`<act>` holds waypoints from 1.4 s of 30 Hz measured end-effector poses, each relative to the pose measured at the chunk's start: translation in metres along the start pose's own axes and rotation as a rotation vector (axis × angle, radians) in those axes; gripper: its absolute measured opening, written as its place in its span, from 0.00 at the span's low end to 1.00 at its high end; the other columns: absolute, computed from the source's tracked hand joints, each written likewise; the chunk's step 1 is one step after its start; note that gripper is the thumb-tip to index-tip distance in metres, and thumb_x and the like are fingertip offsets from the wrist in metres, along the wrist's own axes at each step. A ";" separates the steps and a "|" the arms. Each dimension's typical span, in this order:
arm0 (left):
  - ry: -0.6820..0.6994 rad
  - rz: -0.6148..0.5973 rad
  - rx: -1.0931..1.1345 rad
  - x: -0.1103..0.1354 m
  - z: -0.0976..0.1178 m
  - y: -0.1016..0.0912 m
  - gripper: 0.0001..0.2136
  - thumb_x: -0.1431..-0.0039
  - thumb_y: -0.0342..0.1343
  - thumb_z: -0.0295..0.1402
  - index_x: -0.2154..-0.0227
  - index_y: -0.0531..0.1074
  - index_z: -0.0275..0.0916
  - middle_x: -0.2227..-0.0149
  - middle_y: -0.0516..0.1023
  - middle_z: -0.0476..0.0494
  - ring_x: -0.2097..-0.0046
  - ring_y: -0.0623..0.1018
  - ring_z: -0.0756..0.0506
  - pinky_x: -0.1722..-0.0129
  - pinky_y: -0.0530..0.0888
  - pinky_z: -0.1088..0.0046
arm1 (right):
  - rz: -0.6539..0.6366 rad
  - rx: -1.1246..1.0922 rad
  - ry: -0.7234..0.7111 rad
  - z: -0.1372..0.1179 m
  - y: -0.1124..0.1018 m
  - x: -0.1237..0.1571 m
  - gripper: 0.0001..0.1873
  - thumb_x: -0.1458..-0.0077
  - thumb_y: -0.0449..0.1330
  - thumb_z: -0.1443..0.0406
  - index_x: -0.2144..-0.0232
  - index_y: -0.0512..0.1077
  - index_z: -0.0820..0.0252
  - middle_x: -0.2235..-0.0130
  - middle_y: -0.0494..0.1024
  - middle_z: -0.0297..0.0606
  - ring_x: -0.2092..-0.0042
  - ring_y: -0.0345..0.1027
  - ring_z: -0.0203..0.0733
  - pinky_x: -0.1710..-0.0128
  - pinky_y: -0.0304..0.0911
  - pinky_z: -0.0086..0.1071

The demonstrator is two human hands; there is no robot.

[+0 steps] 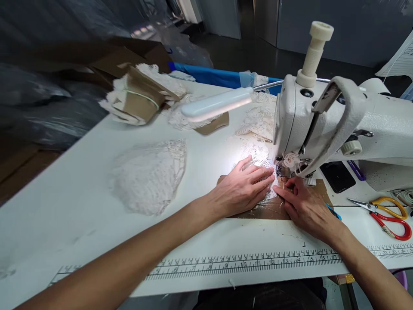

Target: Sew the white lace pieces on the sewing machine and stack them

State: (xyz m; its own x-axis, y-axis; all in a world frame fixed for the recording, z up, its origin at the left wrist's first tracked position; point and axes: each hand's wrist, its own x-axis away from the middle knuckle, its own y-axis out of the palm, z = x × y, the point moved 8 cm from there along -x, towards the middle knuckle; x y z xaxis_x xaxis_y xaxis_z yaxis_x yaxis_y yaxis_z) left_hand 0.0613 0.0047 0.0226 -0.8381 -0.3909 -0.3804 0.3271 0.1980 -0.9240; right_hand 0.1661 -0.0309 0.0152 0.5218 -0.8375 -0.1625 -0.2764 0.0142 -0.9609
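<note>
My left hand lies flat, fingers stretched out, pressing a piece of white lace onto the bed of a white sewing machine. My right hand rests beside it, fingers together, pinching the lace edge just in front of the needle and presser foot. Both hands sit on a brown taped patch of the table. A lit lamp on a flexible neck shines on the lace.
A heap of white lace lies to the left on the white table. Bundles of lace with cardboard sit at the back. Red and yellow scissors lie at the right. A printed ruler runs along the front edge.
</note>
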 end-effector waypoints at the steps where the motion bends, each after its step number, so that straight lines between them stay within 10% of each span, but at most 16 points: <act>1: 0.001 -0.014 -0.001 0.000 0.000 0.000 0.15 0.29 0.41 0.32 0.54 0.72 0.36 0.60 0.79 0.41 0.59 0.76 0.44 0.45 0.68 0.51 | 0.007 -0.003 -0.003 0.000 0.000 0.000 0.24 0.43 0.54 0.73 0.45 0.68 0.59 0.51 0.68 0.50 0.52 0.66 0.50 0.55 0.73 0.43; 26: 0.009 -0.072 0.184 0.000 -0.010 0.014 0.17 0.28 0.40 0.33 0.44 0.68 0.36 0.43 0.73 0.39 0.41 0.72 0.41 0.35 0.56 0.49 | 0.089 -0.060 0.038 0.015 0.007 0.004 0.20 0.40 0.55 0.70 0.48 0.74 0.54 0.57 0.70 0.43 0.64 0.66 0.42 0.64 0.69 0.36; 42: 0.072 0.045 0.010 -0.001 0.003 0.007 0.15 0.30 0.39 0.25 0.62 0.73 0.36 0.58 0.79 0.41 0.61 0.76 0.48 0.40 0.64 0.48 | 0.102 -0.062 0.014 0.015 0.005 0.005 0.19 0.39 0.54 0.69 0.48 0.74 0.56 0.55 0.70 0.44 0.64 0.67 0.41 0.63 0.70 0.37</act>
State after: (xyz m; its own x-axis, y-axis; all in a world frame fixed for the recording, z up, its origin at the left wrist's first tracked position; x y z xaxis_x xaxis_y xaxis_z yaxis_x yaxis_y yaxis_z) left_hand 0.0660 0.0036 0.0162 -0.8513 -0.3163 -0.4186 0.3695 0.2051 -0.9063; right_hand 0.1797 -0.0271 0.0058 0.4772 -0.8410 -0.2550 -0.3768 0.0663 -0.9239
